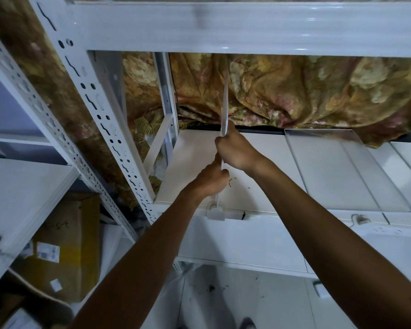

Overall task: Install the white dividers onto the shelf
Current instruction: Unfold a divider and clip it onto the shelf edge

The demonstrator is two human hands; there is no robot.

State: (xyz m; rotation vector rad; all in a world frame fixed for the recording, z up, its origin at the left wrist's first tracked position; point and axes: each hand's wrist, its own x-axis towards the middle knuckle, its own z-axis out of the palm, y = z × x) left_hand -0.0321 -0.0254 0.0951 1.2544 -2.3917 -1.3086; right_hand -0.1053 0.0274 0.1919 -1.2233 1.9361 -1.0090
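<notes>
A thin white divider [225, 100] stands on edge on the white shelf board [195, 167], seen end-on and reaching up toward the beam above. Its clip foot [216, 213] sits over the shelf's front lip. My right hand [235, 149] is closed around the divider's edge farther back. My left hand [211, 179] grips the same divider lower down, nearer the front. A second, clear-looking divider [342, 169] lies tilted on the shelf to the right, with its clip [360, 219] at the front lip.
A white perforated upright [100, 110] rises at the left and a white beam [247, 27] crosses above. Floral cloth [306, 91] hangs behind the shelf. Cardboard boxes [67, 245] sit on the floor at lower left, beside another white rack [22, 186].
</notes>
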